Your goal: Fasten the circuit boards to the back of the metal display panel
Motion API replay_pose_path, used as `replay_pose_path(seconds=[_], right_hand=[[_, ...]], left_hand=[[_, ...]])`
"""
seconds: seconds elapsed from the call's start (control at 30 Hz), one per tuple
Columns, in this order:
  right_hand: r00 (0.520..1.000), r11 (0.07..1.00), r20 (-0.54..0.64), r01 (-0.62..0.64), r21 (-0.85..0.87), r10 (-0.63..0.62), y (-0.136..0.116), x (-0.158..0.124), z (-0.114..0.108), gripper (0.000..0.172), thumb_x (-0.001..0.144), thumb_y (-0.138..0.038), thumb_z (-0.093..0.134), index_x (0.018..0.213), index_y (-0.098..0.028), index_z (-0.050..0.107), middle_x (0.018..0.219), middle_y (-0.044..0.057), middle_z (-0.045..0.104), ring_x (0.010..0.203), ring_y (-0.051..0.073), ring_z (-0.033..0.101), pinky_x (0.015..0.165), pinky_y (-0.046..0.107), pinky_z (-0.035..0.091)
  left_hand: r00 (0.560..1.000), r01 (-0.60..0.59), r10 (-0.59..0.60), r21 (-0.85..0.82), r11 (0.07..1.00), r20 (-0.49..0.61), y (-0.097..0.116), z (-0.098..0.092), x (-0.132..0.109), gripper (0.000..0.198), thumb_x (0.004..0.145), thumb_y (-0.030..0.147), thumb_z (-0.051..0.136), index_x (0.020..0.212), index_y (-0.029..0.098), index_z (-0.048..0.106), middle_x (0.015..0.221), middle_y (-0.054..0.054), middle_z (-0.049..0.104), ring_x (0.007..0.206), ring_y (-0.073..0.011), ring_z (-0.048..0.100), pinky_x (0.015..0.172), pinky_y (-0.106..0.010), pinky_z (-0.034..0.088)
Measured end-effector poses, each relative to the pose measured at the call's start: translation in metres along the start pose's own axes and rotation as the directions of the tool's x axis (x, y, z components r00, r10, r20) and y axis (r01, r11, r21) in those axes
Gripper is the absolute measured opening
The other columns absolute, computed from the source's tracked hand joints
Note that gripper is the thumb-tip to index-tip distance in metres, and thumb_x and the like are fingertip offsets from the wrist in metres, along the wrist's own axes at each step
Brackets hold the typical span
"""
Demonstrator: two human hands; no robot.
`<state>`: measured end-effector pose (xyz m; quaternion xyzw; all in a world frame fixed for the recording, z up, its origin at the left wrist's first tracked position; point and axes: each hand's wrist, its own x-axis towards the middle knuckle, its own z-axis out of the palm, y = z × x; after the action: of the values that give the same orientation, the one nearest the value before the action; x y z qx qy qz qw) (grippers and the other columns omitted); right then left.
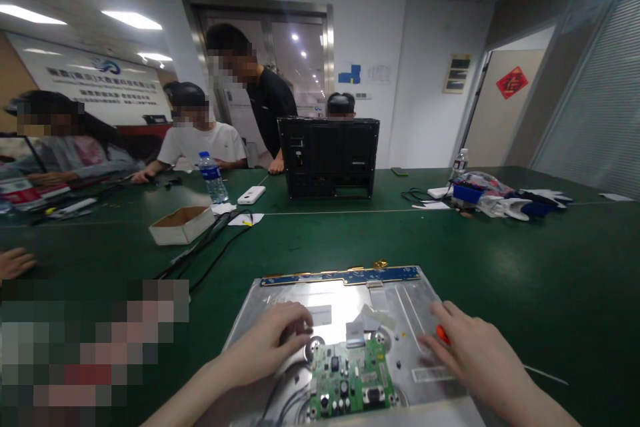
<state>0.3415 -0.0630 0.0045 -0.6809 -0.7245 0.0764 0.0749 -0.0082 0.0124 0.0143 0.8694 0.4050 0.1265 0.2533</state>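
Observation:
A silver metal back panel [400, 293] of a monitor lies flat on the green table in front of me. A green circuit board [350, 380] sits on its near part, and a thin blue board strip [345, 275] runs along its far edge. My left hand [273, 340] rests on the panel just left of the green board, fingers curled down onto the metal. My right hand [475, 353] lies on the panel's right side, closed around an orange-handled tool [442, 334] of which only a small part shows.
A black monitor housing [327, 157] stands upright mid-table. A small cardboard box [181, 223], black cables [210, 247], a water bottle [213, 177] and a white remote-like item [251, 195] lie to the left. Gloves and bags [500, 197] sit at the right. Several people are at the far side; another person's hand [15, 261] is at the left.

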Motion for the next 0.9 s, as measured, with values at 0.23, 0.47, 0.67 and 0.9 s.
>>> replay_pose_path(seconds=[0.23, 0.47, 0.67, 0.9], right_hand=[[0.951, 0.952, 0.265, 0.081, 0.294, -0.163, -0.034, 0.021, -0.013, 0.056, 0.063, -0.041, 0.086, 0.110, -0.019, 0.065, 0.108, 0.008, 0.069, 0.096, 0.030, 0.065, 0.076, 0.036, 0.049], [0.920, 0.916, 0.260, 0.194, 0.351, -0.294, -0.027, 0.037, -0.005, 0.008, 0.078, -0.019, 0.073, 0.086, -0.019, 0.071, 0.092, 0.003, 0.073, 0.087, 0.020, 0.066, 0.072, 0.025, 0.045], [0.928, 0.917, 0.203, 0.239, 0.319, -0.312, -0.020, 0.040, 0.003, 0.011, 0.082, -0.013, 0.061, 0.087, -0.018, 0.069, 0.090, 0.005, 0.072, 0.084, 0.021, 0.065, 0.073, 0.025, 0.045], [0.957, 0.945, 0.134, 0.222, 0.239, -0.258, -0.020, 0.042, 0.013, 0.020, 0.081, -0.002, 0.053, 0.091, -0.014, 0.065, 0.095, 0.010, 0.069, 0.089, 0.024, 0.062, 0.077, 0.029, 0.043]], left_hand=[[0.999, 0.010, -0.010, -0.012, 1.000, 0.046, 0.001, -0.005, -0.003, 0.015, 0.083, 0.021, 0.057, 0.092, 0.020, 0.069, 0.091, -0.002, 0.065, 0.083, -0.0201, 0.058, 0.080, -0.030, 0.043], [0.998, 0.019, -0.018, -0.015, 1.000, 0.059, -0.010, -0.001, -0.001, 0.013, 0.085, 0.023, 0.059, 0.089, 0.020, 0.072, 0.086, -0.001, 0.065, 0.080, -0.0186, 0.058, 0.076, -0.029, 0.043], [0.999, -0.027, 0.027, -0.007, 1.000, -0.030, -0.012, 0.003, 0.002, 0.016, 0.088, 0.019, 0.054, 0.081, 0.019, 0.069, 0.079, -0.002, 0.065, 0.074, -0.0177, 0.059, 0.070, -0.027, 0.042], [0.990, -0.056, 0.057, 0.011, 0.998, -0.126, -0.015, 0.010, 0.004, 0.020, 0.094, 0.016, 0.048, 0.085, 0.019, 0.066, 0.090, -0.005, 0.067, 0.087, -0.0208, 0.061, 0.080, -0.032, 0.045]])
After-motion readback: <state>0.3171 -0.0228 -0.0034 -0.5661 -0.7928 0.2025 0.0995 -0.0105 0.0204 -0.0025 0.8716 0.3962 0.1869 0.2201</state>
